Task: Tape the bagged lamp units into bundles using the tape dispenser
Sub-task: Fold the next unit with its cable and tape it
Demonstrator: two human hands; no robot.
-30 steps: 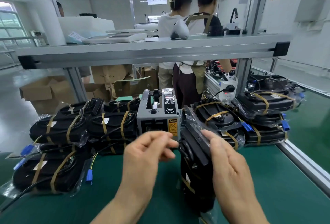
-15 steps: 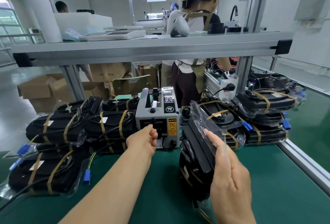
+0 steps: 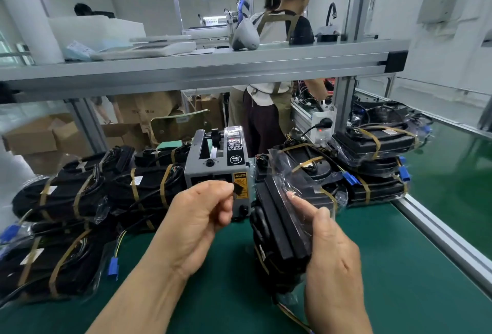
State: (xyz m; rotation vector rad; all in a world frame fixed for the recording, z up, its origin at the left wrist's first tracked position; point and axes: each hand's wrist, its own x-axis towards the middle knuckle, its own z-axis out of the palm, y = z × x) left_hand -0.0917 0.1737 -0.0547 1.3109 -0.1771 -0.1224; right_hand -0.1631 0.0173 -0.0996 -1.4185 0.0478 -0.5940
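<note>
The left hand (image 3: 197, 216), at frame centre, pinches a short dark strip of tape (image 3: 238, 189) between thumb and forefinger; the strip lies just in front of the tape dispenser (image 3: 217, 166) outlet. The right hand (image 3: 332, 259), lower right of centre, grips the bagged lamp units (image 3: 279, 238), thumb and forefinger closed on the bag's upper edge. The units stand on edge on the green mat (image 3: 399, 267), just right of the strip. Taped bundles (image 3: 87, 192) are stacked at left, with more at right.
</note>
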